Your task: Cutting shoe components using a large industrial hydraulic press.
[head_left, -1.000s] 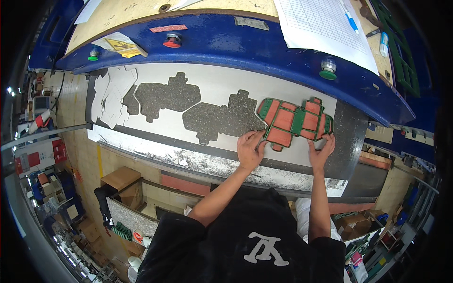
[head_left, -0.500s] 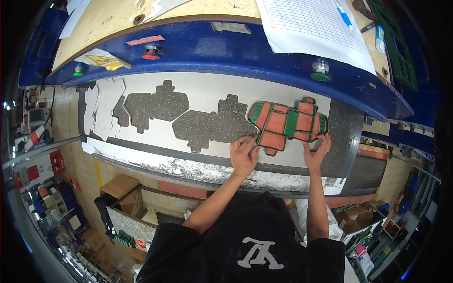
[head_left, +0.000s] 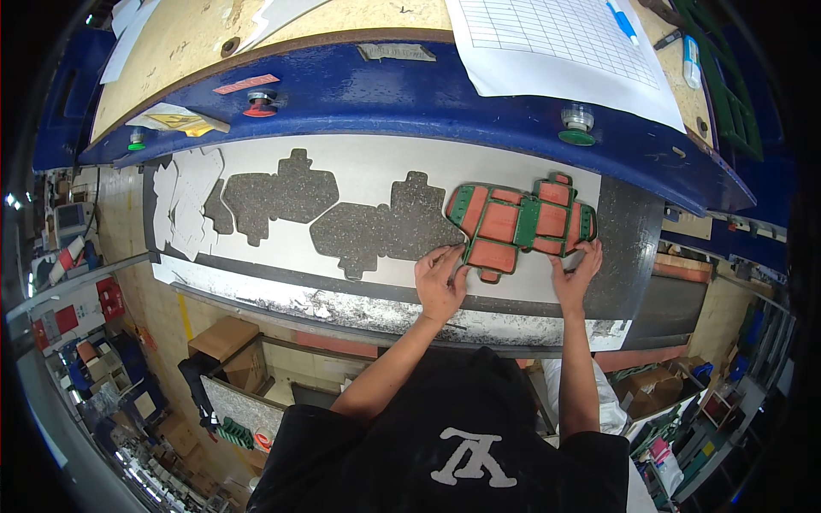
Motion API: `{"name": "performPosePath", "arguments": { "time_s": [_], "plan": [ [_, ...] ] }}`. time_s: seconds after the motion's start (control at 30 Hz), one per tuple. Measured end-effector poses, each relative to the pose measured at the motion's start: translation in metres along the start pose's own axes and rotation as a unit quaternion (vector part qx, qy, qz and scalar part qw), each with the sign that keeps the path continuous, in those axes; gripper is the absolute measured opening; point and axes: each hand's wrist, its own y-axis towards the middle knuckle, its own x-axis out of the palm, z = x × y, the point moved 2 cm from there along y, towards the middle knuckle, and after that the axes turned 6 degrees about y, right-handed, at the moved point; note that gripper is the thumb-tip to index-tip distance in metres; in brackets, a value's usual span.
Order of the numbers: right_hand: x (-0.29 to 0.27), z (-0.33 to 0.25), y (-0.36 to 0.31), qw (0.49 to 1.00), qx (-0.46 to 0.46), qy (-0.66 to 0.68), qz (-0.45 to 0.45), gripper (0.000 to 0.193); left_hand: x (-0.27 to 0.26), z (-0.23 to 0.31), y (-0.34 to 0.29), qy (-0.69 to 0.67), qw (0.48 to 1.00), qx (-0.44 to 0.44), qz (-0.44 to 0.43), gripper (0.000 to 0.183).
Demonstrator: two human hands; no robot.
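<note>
A flat orange and green die-cut piece (head_left: 522, 224) lies on the white sheet (head_left: 359, 167) over the dark speckled bed of the blue machine. My left hand (head_left: 440, 278) rests flat at the piece's lower left edge, fingertips touching its green border. My right hand (head_left: 577, 272) presses at the lower right edge, fingers spread against the piece. Two dark cut-out holes of the same outline (head_left: 282, 195) (head_left: 389, 229) show in the sheet to the left.
The blue machine frame (head_left: 428, 94) curves across the top with a red button (head_left: 259, 104) and green buttons (head_left: 577, 126). A lined paper sheet (head_left: 564, 43) and a pen lie above. Loose white offcuts (head_left: 188, 201) sit at left. Cardboard boxes (head_left: 224, 342) stand on the floor below.
Both hands have shifted slightly down and apart along the piece's lower edge. The orange and green piece stays in the same spot on the sheet.
</note>
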Motion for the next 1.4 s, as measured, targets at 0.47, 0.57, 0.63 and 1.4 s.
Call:
{"name": "performPosePath", "arguments": {
  "time_s": [0.47, 0.57, 0.63, 1.4],
  "plan": [
    [0.002, 0.004, -0.001, 1.000, -0.016, -0.004, 0.009, 0.064, -0.002, 0.002, 0.002, 0.013, 0.999, 0.027, 0.014, 0.046],
    [0.002, 0.003, -0.001, 1.000, -0.018, 0.002, 0.010, 0.065, -0.003, 0.003, 0.002, 0.018, 0.999, 0.025, 0.013, 0.046],
    [0.002, 0.001, 0.000, 1.000, -0.012, 0.006, 0.010, 0.065, -0.003, 0.002, 0.001, 0.021, 0.999, 0.025, 0.014, 0.047],
    [-0.012, -0.019, 0.001, 0.999, -0.002, 0.042, 0.033, 0.074, -0.004, 0.006, 0.000, 0.005, 1.000, 0.023, 0.000, 0.046]
  ]
}}
